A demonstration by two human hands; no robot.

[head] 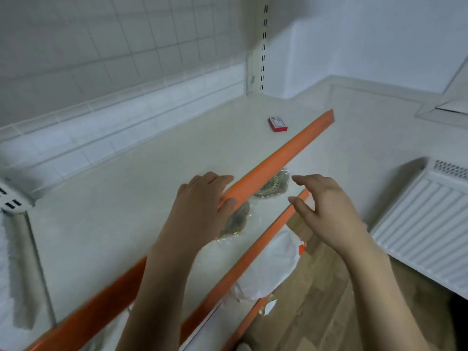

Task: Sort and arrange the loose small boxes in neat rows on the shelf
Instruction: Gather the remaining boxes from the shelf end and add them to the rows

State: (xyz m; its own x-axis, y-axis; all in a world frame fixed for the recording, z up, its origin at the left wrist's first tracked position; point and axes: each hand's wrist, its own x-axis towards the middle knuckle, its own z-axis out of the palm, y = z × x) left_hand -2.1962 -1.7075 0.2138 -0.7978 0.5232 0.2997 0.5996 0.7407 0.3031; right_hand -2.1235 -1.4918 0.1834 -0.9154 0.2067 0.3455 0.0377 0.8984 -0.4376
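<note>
A: So, nearest first: what are the hands doing?

B: The left hand (202, 198) rests on the orange edge strip (278, 158) of the top shelf (121, 198), thumb under the strip and fingers lying over it, so that grip is loosely curled round the strip itself. The right hand (326, 209) hovers just beside it, over the lower shelf's orange edge, fingers relaxed and slightly bent, gripping nothing.

A: And below the grip?

B: Just under both hands lie clear crinkly plastic packets (271, 186) with something greenish and patterned inside; I cannot tell what. Lower still there is white plastic wrap, and wood-look flooring to the right.

A: Where is the box?

B: A single small red box (277, 124) lies flat on the top shelf, well beyond the left hand, toward the far right corner. It is a thin cardboard rectangle with a pale label on top.

A: How far along, would you say?

B: Barely started or nearly emptied, I judge: only one loose box shows and no row is formed. The shelf is smooth pale painted metal, backed by white wire grid (101, 46); a ribbed white radiator (425, 224) stands far right of the right hand.
</note>
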